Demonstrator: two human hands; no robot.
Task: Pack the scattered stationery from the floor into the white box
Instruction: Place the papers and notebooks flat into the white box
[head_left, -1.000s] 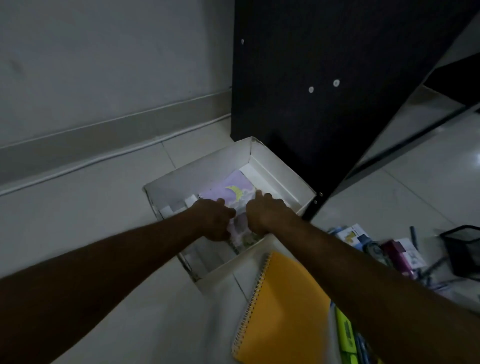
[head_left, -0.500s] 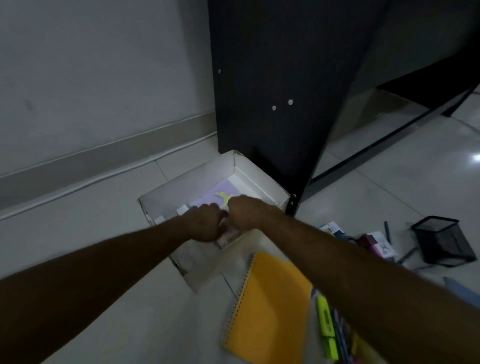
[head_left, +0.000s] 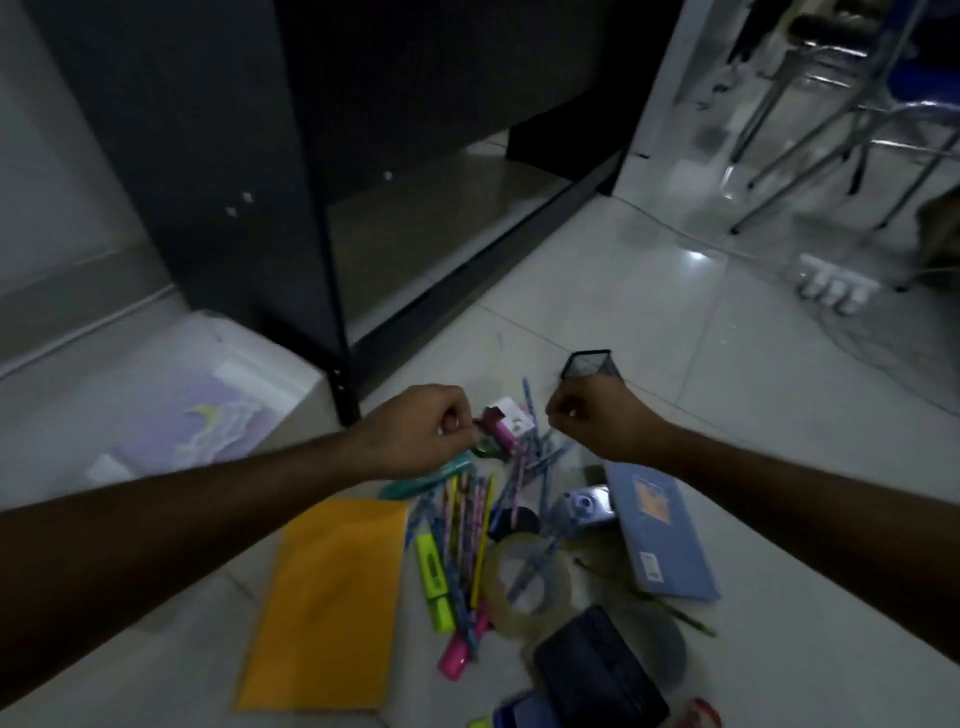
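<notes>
The tiled floor (head_left: 675, 364) fills your view, with the dark cabinet (head_left: 291, 156) standing at 11 o'clock. The white box (head_left: 270, 364) sits at 9 o'clock against the cabinet's foot, blurred, with a lilac picture book (head_left: 202, 426) lying flat inside it. The scattered stationery lies from the centre down to 6 o'clock: an orange notebook (head_left: 332, 597) at 7 o'clock, a blue book (head_left: 660, 530) at 4 o'clock, a clear tape roll (head_left: 524, 577) between them, and a fan of pencils and a yellow highlighter (head_left: 434, 566) just right of the orange notebook. A black mesh pen cup (head_left: 587, 364) stands just above your right hand (head_left: 597, 415). Your hands are apart over the heap, both curled into loose fists; your left hand (head_left: 421, 426) hangs just beside a small pink box (head_left: 506, 423). Whether either hand pinches anything, you cannot tell.
</notes>
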